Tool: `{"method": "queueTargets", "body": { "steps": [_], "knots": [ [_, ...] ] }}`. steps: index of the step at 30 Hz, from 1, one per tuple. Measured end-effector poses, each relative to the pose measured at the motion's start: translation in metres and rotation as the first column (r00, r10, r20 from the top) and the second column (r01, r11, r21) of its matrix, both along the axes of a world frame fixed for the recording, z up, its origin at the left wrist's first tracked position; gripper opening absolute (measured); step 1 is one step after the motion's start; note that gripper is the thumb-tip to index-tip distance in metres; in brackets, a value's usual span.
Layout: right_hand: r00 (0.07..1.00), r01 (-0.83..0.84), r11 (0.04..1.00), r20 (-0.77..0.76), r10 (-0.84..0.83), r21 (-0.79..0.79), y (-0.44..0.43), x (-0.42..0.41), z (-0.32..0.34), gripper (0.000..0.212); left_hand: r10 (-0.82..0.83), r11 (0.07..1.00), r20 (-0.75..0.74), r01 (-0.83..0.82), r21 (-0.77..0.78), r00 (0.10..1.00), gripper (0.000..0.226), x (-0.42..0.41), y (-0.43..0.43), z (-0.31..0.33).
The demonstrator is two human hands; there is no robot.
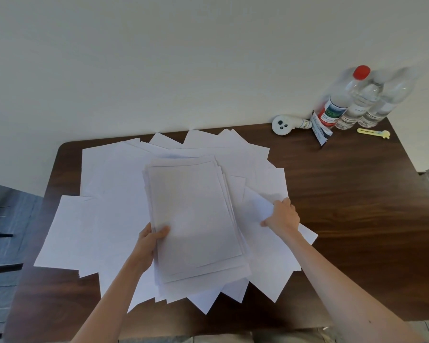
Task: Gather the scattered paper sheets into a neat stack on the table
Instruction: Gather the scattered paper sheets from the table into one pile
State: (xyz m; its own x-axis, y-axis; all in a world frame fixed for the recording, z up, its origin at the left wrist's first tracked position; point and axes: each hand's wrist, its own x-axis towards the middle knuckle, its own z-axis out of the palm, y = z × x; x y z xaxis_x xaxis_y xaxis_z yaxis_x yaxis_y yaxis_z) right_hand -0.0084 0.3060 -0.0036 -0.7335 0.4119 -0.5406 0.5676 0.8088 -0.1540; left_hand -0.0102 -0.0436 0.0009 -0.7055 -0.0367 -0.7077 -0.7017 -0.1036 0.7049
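Dark table [344,194]: left hand [150,240] grips stack [193,219]; right hand [281,214] pinches loose sheet [256,204].

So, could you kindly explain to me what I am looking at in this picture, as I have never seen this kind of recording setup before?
There is no machine here: a person wears one wide-angle camera on the head, looking down at their own bare arms. The left hand holds a partly squared stack of sheets, thumb on top. The right hand has its grip on a loose sheet beside the stack. More scattered sheets lie fanned over the dark wooden table. At the far right corner stand water bottles, one red-capped, with a small white device and a yellow clip-like item nearby.
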Motion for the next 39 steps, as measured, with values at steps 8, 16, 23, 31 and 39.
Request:
{"method": "queueTargets", "body": {
  "steps": [8, 16, 23, 31, 39],
  "knots": [
    [1.0, 0.002, 1.0, 0.015, -0.002, -0.022, -0.003, 0.001, 0.005, 0.053, 0.015, 1.0, -0.027, -0.015, -0.013, 1.0, 0.027, 0.008, 0.011, 0.006],
    [0.99, 0.093, 0.932, 0.134, -0.048, -0.351, 0.023, -0.009, 0.009, 0.035, 0.021, 0.999, -0.068, -0.024, -0.044, 0.997, 0.025, 0.015, 0.015, 0.016],
    [0.99, 0.031, 0.862, -0.102, -0.095, -0.506, 0.037, -0.004, 0.013, 0.044, 0.065, 0.997, -0.109, -0.07, -0.043, 0.992, 0.026, 0.025, 0.029, 0.025],
    [0.84, 0.223, 0.796, -0.303, -0.449, -0.563, 0.036, 0.007, -0.001, 0.034, 0.067, 0.996, -0.151, -0.076, -0.054, 0.986, 0.031, 0.013, 0.027, 0.039],
    [0.755, 0.326, 0.852, -0.429, -0.496, -0.41, 0.013, 0.016, -0.004, 0.01, -0.041, 0.996, -0.121, 0.032, -0.079, 0.992, 0.025, -0.012, 0.008, 0.04]
  ]
}}
